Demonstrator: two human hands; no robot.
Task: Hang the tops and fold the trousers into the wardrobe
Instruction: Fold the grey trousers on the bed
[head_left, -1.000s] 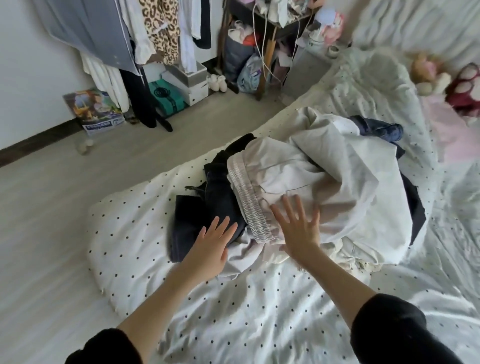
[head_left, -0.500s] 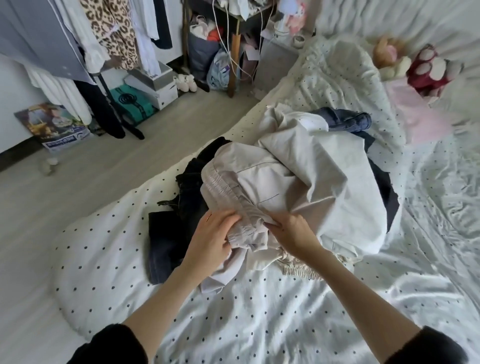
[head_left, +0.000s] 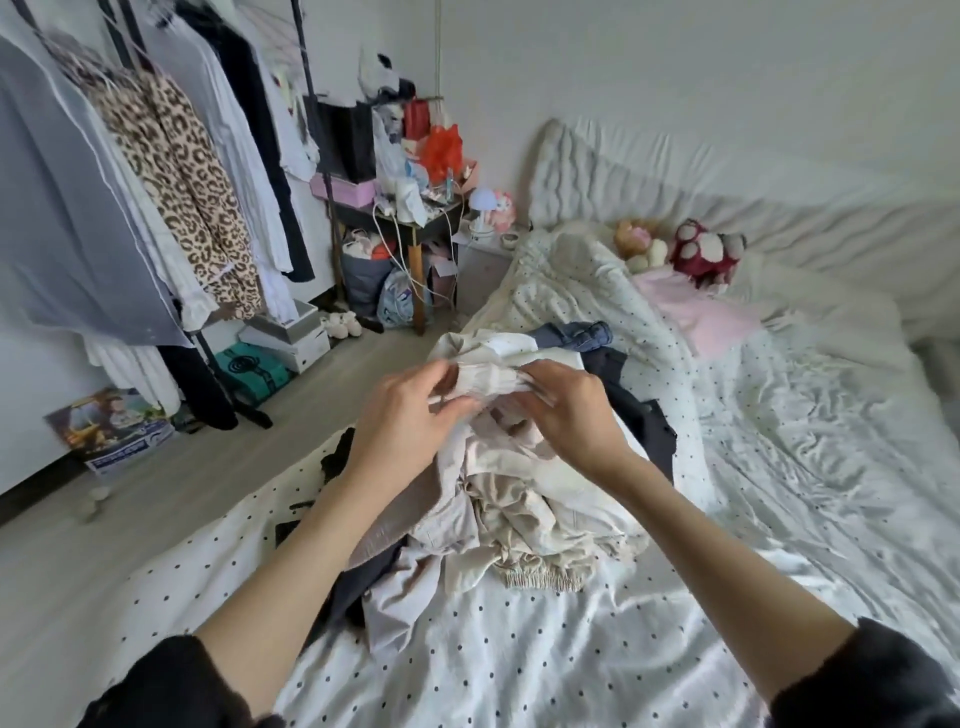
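Two hands are shown raised over a heap of clothes (head_left: 519, 499) on the dotted bedsheet (head_left: 519, 665). The elastic waistband of the pale trousers (head_left: 491, 382) is pinched between the left hand (head_left: 410, 415) and the right hand (head_left: 569, 410), fingers curled on the gathered cloth at each end. Its legs are draped down onto the heap. Dark garments, possibly trousers, are partly hidden beneath. A clothes rail (head_left: 208, 358) with hung tops is seen at left.

The elastic waistband of pale trousers (head_left: 488, 382) is pinched by both hands, left hand (head_left: 402, 421) and right hand (head_left: 569, 410), above clothes heaped on a dotted bed (head_left: 519, 665).
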